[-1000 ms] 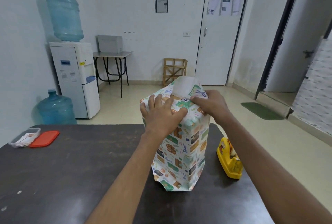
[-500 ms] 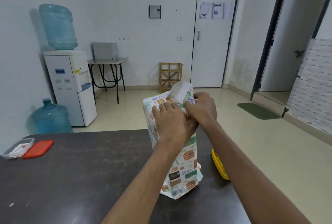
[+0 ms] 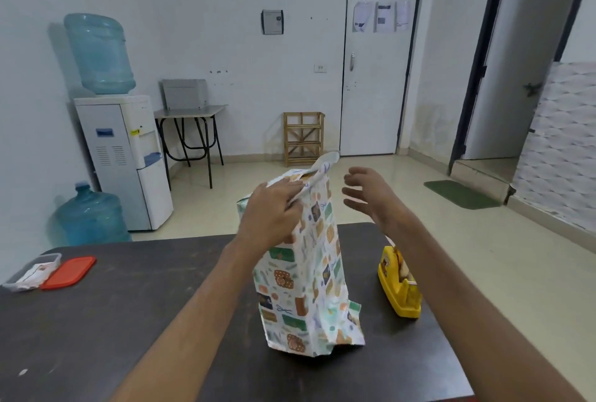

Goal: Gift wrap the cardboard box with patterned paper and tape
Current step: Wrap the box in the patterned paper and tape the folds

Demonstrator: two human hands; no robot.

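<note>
The box wrapped in patterned paper stands on end on the dark table, its lower paper edges loose and flared. My left hand rests on the top of the box and presses the folded paper flap down; a white paper tip sticks up beyond my fingers. My right hand hovers in the air just right of the box top, fingers spread, holding nothing. A yellow tape dispenser sits on the table right of the box, under my right forearm.
At the table's left edge lie a clear plastic container and its red lid. Beyond the table are a water dispenser, a spare water bottle, a small table and a wooden rack.
My right hand has let go of the paper at the box top and moved off to the right. The box has turned, and the left hand stays on its top.
</note>
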